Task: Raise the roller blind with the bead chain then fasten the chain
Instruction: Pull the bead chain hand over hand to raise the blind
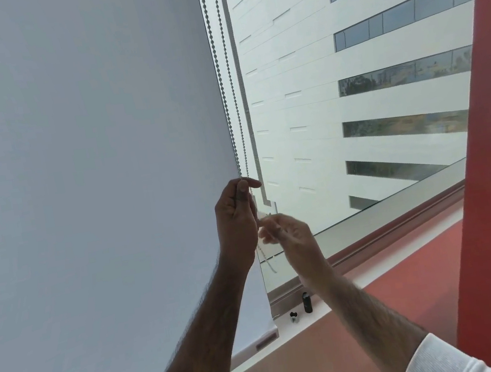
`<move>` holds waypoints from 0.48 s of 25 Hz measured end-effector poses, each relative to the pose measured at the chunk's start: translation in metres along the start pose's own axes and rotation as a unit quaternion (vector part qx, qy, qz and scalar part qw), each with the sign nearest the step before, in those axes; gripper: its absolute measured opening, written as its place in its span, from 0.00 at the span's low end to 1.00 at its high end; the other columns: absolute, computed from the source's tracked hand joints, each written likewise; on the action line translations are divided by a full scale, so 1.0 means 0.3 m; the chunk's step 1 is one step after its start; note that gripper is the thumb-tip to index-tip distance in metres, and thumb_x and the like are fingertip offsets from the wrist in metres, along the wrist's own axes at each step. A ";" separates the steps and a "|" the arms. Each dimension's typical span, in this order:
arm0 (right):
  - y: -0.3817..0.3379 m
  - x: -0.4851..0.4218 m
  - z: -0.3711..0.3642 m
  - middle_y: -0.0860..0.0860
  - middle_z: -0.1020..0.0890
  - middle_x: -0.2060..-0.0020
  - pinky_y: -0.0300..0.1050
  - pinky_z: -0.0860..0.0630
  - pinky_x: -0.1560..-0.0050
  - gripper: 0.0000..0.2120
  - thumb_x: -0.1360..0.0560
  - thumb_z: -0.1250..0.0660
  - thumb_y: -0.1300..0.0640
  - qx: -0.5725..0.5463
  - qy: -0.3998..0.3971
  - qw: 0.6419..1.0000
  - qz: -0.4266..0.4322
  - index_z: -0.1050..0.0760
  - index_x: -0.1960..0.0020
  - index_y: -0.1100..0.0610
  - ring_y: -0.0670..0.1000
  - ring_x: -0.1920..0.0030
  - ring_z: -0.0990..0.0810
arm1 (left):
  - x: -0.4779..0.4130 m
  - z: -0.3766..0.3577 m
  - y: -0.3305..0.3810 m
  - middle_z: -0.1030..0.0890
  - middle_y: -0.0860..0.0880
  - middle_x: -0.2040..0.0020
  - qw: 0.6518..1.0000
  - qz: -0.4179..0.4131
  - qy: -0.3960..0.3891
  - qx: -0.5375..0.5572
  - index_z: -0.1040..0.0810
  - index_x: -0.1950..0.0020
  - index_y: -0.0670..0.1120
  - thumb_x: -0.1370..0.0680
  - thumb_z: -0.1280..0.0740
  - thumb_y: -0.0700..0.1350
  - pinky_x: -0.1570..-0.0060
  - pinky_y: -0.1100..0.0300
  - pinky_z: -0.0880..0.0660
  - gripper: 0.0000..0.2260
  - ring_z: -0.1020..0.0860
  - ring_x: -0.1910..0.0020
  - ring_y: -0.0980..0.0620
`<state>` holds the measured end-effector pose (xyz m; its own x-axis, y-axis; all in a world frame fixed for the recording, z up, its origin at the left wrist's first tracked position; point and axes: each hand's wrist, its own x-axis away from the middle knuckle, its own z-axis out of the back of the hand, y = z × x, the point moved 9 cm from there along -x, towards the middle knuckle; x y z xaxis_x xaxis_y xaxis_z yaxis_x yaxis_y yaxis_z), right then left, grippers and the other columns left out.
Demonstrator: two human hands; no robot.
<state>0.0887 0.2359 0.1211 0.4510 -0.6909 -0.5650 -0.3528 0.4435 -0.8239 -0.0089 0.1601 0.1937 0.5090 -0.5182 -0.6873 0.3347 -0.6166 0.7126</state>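
The white roller blind [87, 177] covers the left part of the window, its bottom bar [261, 339] down near the sill. A metal bead chain [222, 71] hangs in two strands along the blind's right edge. My left hand [236, 219] pinches the chain between thumb and forefinger at about mid-height. My right hand [287, 237] is just below and to the right, blurred, its fingers curled close to the lower chain loop [266, 259]; whether it grips the chain I cannot tell.
A small metal chain holder [294, 317] and a black cylinder [307, 302] stand on the white sill [317, 310]. A red column [487, 149] rises at the right. A red ledge and a white building lie beyond the glass.
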 end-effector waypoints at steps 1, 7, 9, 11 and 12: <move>-0.035 -0.033 0.033 0.62 0.15 0.58 0.51 0.22 0.48 0.13 0.17 0.35 0.54 -0.020 0.032 0.999 0.000 0.17 0.49 0.62 0.52 0.57 0.17 | 0.005 0.005 -0.004 0.37 0.32 0.69 1.000 -0.006 0.001 -0.013 0.20 0.49 0.42 0.12 0.43 0.43 0.74 0.56 0.39 0.13 0.39 0.73 0.47; -0.246 -0.204 0.005 0.62 0.14 0.53 0.51 0.20 0.49 0.15 0.15 0.42 0.57 -0.146 0.003 0.989 -0.034 0.19 0.46 0.62 0.59 0.52 0.15 | 0.083 -0.011 -0.138 0.37 0.51 0.72 0.998 0.049 0.002 -0.031 0.20 0.54 0.48 0.13 0.42 0.45 0.71 0.59 0.40 0.14 0.39 0.73 0.51; -0.267 -0.208 -0.053 0.61 0.13 0.52 0.48 0.20 0.51 0.15 0.14 0.44 0.56 -0.166 -0.060 0.982 -0.067 0.20 0.43 0.62 0.59 0.53 0.14 | 0.125 -0.008 -0.190 0.38 0.48 0.72 0.997 0.066 0.000 -0.046 0.20 0.54 0.49 0.13 0.42 0.45 0.70 0.58 0.40 0.14 0.39 0.73 0.50; -0.255 -0.191 -0.098 0.58 0.14 0.58 0.50 0.21 0.54 0.14 0.14 0.44 0.57 -0.161 -0.096 0.978 -0.086 0.20 0.42 0.62 0.57 0.60 0.16 | 0.160 -0.004 -0.217 0.37 0.43 0.71 0.995 0.080 -0.002 -0.054 0.19 0.55 0.52 0.13 0.42 0.44 0.69 0.54 0.39 0.15 0.39 0.72 0.48; -0.245 -0.182 -0.110 0.56 0.17 0.64 0.48 0.22 0.59 0.14 0.14 0.43 0.57 -0.157 -0.099 0.979 -0.086 0.21 0.43 0.61 0.54 0.67 0.20 | 0.171 -0.004 -0.224 0.37 0.43 0.70 0.995 0.087 -0.004 -0.053 0.20 0.56 0.55 0.13 0.42 0.44 0.69 0.54 0.39 0.17 0.39 0.71 0.47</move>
<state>0.0630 0.2223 0.2139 0.6650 -0.6020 -0.4419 -0.4780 0.1115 -0.8713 -0.0044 0.1757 0.1107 0.5603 -0.6164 -0.5533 0.3247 -0.4511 0.8313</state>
